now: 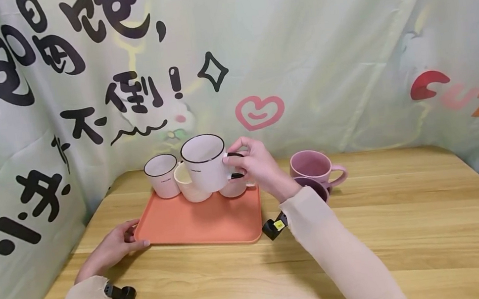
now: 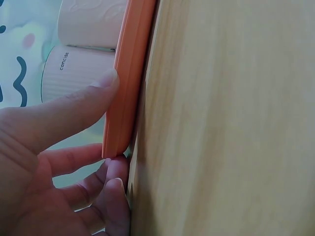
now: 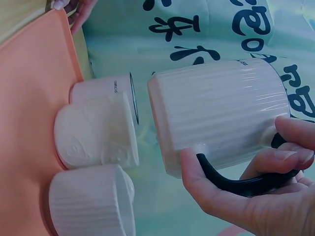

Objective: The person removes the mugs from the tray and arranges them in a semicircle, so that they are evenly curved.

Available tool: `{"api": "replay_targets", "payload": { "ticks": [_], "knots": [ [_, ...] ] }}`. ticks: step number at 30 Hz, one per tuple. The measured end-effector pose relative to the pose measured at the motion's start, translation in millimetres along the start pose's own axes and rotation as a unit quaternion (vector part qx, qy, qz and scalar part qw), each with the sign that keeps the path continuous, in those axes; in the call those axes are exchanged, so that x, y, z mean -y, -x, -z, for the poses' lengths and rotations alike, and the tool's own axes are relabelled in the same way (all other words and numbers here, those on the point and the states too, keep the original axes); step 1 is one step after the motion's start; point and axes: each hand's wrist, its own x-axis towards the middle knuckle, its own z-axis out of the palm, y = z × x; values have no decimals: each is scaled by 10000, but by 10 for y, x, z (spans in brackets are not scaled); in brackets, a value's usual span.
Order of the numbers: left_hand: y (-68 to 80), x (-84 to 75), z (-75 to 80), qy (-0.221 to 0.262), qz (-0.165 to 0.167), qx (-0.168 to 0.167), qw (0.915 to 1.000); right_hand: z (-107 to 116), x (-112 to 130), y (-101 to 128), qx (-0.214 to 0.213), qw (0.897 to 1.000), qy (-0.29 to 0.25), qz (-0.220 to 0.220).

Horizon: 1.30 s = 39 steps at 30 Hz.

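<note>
Right hand (image 1: 256,166) lifting a white mug (image 1: 205,162) over the tray (image 1: 199,222); left hand (image 1: 114,245) steadying the tray's corner.

The right hand's fingers are curling round the mug's black handle (image 3: 241,181), holding it tilted in the air above three cups sitting at the back of the orange tray: a black-rimmed cup (image 1: 162,175), a cream cup (image 1: 189,183) and a small cup (image 1: 234,187) (partly hidden behind the hand). The left hand is pinching the tray's near-left corner, thumb (image 2: 74,110) on the rim, fingers (image 2: 110,196) underneath against the table (image 1: 366,233). Two pink mugs (image 1: 313,168) are standing off the tray, just to its right.
</note>
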Motion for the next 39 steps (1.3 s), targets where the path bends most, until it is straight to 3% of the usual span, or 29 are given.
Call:
{"api": "replay_targets", "payload": {
  "ticks": [19, 39],
  "knots": [
    [13, 5, 26, -65, -9, -32, 10000, 371, 196, 55, -142, 9995, 98, 278],
    [15, 19, 0, 2, -147, -29, 9999, 855, 332, 170, -831, 9950, 149, 537]
  ]
}}
